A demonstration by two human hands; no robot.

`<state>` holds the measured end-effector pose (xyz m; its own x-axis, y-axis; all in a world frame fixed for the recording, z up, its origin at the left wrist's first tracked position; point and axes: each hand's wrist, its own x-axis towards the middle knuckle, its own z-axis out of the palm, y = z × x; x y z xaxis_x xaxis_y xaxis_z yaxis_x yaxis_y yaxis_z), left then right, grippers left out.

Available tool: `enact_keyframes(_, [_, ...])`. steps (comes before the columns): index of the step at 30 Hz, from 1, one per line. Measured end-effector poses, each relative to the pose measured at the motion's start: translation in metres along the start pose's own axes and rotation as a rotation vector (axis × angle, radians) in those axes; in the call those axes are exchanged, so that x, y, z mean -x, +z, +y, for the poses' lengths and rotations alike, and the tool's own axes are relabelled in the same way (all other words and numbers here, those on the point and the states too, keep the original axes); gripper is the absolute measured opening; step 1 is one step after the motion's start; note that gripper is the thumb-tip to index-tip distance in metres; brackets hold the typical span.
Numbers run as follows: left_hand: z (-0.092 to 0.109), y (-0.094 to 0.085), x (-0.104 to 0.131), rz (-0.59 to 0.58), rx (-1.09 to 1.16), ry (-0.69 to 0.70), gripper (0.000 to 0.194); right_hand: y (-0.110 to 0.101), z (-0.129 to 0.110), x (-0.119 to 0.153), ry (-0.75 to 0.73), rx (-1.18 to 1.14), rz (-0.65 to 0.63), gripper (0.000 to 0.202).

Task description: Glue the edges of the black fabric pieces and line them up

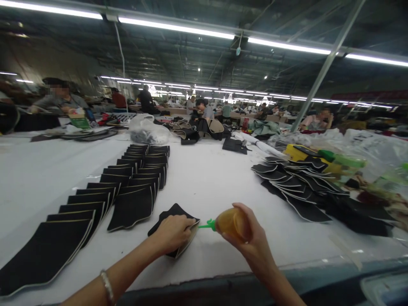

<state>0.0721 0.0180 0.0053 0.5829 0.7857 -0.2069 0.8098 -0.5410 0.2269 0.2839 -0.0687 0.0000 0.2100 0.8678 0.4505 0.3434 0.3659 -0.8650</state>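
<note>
My left hand (174, 231) is closed on a black piece (175, 210) near the table's front edge, with part of the piece's light underside turned up at its right side. In my right hand (250, 238) is an amber squeeze bottle (234, 223), lying on its side with a green nozzle (208, 225) pointing left. The nozzle's thin tip reaches the right edge of the black piece; whether they touch I cannot tell.
Overlapping black pieces stand in rows (134, 204) on the white table (204, 170) at left. A loose pile of black pieces (296, 187) lies at right, beside a yellow box (295, 153) and plastic bags. People sit farther back.
</note>
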Motion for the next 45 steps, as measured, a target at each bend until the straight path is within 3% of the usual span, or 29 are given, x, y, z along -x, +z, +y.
enact_keyframes(15, [-0.002,-0.005,0.005,0.016,0.040,0.009,0.041,0.019,0.002,-0.009,-0.252,0.286,-0.254,0.056])
enact_keyframes(31, [-0.011,0.014,0.002,0.036,0.105,0.037,0.049,0.014,0.010,-0.013,-0.021,0.145,-0.199,0.053])
enact_keyframes(40, [-0.010,0.014,0.003,0.036,0.089,0.039,0.049,0.012,0.007,-0.011,-0.020,0.077,-0.267,0.052])
enact_keyframes(45, [-0.009,0.013,0.004,0.030,0.098,0.047,0.049,0.011,0.011,-0.014,-0.006,0.082,-0.222,0.051])
